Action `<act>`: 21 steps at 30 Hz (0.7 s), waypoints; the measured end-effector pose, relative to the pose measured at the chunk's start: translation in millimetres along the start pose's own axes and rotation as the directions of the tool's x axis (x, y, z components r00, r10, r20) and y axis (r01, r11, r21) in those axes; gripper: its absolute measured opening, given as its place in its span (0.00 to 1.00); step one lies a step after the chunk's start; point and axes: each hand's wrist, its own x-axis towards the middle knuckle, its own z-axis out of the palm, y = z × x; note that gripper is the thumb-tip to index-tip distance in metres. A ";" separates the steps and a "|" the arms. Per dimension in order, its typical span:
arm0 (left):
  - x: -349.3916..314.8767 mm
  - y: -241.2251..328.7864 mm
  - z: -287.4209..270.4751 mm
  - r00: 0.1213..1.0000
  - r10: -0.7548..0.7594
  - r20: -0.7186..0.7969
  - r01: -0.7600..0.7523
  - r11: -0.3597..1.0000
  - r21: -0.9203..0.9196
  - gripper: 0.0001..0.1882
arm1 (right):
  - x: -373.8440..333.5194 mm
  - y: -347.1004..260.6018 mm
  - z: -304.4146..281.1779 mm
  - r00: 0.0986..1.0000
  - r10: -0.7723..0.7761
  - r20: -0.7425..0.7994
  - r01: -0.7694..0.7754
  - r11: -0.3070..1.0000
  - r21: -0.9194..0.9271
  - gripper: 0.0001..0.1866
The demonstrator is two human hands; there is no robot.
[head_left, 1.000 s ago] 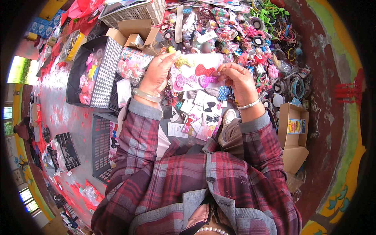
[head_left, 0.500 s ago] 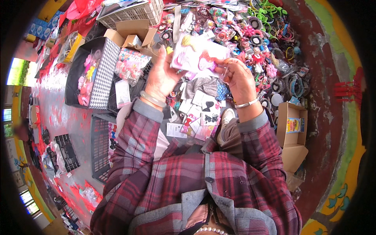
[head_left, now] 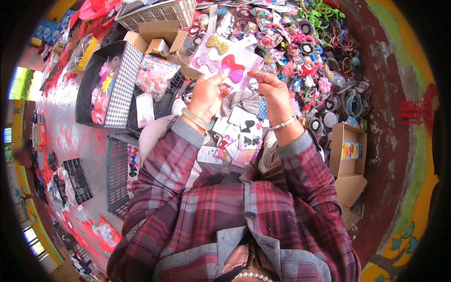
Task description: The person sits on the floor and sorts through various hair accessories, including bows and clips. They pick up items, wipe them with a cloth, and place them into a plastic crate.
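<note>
A pinkish-white card (head_left: 252, 62) is held up before me, tilted, with glittery bows on it: a gold bow (head_left: 217, 44), a pink bow (head_left: 206, 62) and a red-and-magenta bow (head_left: 234, 68). My left hand (head_left: 207, 96) pinches its lower edge between thumb and fingers. At the lower right edge, the fingers of my right hand (head_left: 275, 96) are closed, their tips against the card. A small whitish round piece shows by those fingertips; its kind is unclear. Beneath my hands lie grey fabric (head_left: 242, 101) and several small cards with bows (head_left: 249, 141).
Heaped hair accessories (head_left: 305, 61) spread ahead and right. At left stand a houndstooth-patterned box (head_left: 123, 89), an opened cardboard box (head_left: 162, 30) and a dark plastic crate (head_left: 116, 174). A pale crate (head_left: 157, 16) stands at the back, an open cardboard box (head_left: 347, 162) at right.
The bow card has shifted left and turned its face more clearly into view. My left hand has moved from its left side to its lower edge; my right hand has moved slightly left.
</note>
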 end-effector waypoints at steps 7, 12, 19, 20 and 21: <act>-4.7 14.1 -1.7 0.997 -0.018 0.073 0.025 0.996 -0.088 0.05 | 5.5 9.3 -0.1 0.962 -0.266 0.064 0.271 0.898 -0.347 0.29; -10.8 20.1 1.5 0.995 0.010 0.097 -0.003 0.998 -0.066 0.07 | 0.9 -5.0 5.7 0.945 -0.138 0.295 0.078 0.975 0.208 0.27; -14.3 24.7 6.1 0.992 -0.002 0.124 0.002 1.000 0.001 0.07 | 13.4 2.5 9.6 0.870 -0.407 0.279 0.447 0.890 -0.093 0.29; -13.4 24.7 4.2 0.992 -0.005 0.129 0.006 1.000 -0.007 0.07 | 14.4 2.8 8.8 0.852 -0.437 0.290 0.497 0.848 -0.184 0.31; -13.1 24.8 2.6 0.990 -0.006 0.138 0.007 1.000 -0.008 0.07 | 15.7 3.0 8.0 0.832 -0.467 0.298 0.543 0.794 -0.273 0.33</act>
